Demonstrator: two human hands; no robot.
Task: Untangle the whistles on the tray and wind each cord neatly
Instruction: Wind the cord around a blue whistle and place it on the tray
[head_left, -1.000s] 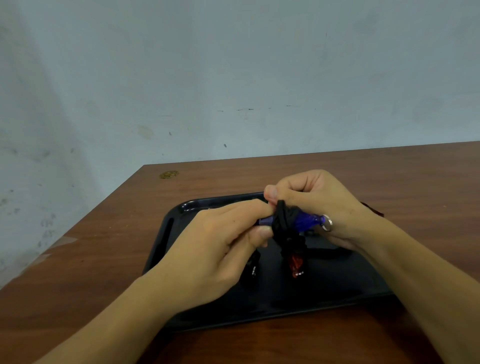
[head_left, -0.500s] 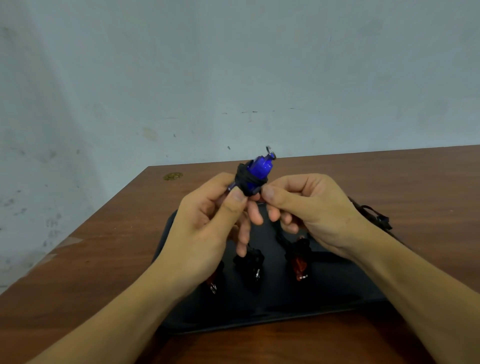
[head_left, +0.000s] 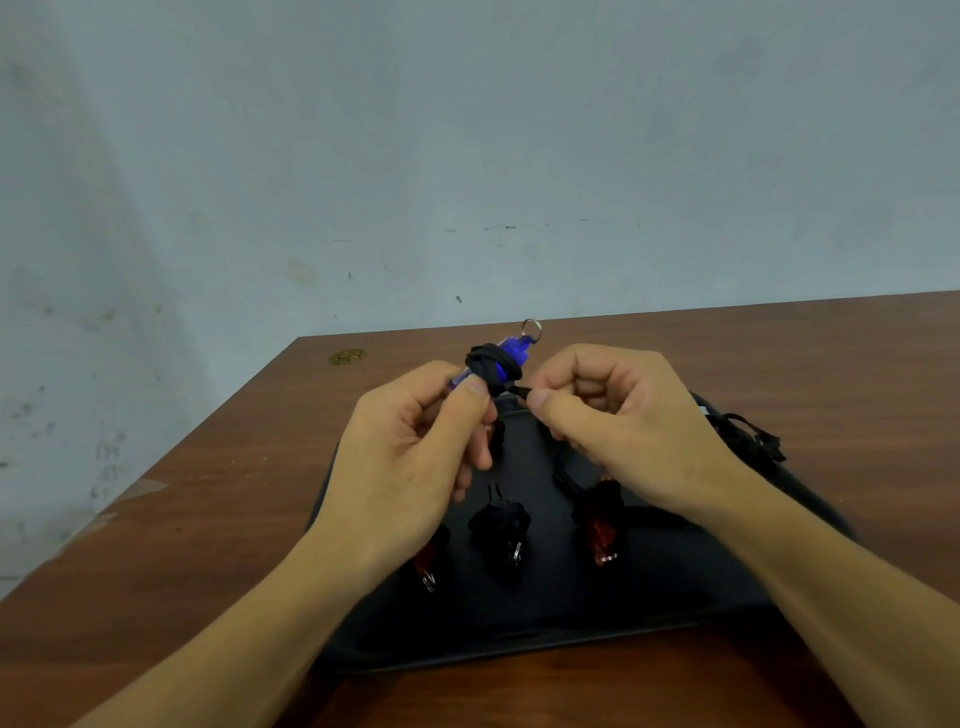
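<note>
The left hand (head_left: 410, 457) pinches the blue whistle (head_left: 511, 356) in closed fingers, while the right hand (head_left: 618, 415) nips its wound black cord's (head_left: 491, 366) end. Three wrapped whistles lie beneath on the black tray (head_left: 649, 613).

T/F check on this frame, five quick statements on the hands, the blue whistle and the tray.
1. The left hand holds the blue whistle above the tray. True.
2. The right hand lies flat and empty on the table. False: it pinches the end of the black cord wound on the blue whistle.
3. The blue whistle's metal ring points away from the person. True.
4. The tray is bare. False: several wound whistles lie on it, including a red whistle.
5. The tray is white. False: it is black.
</note>
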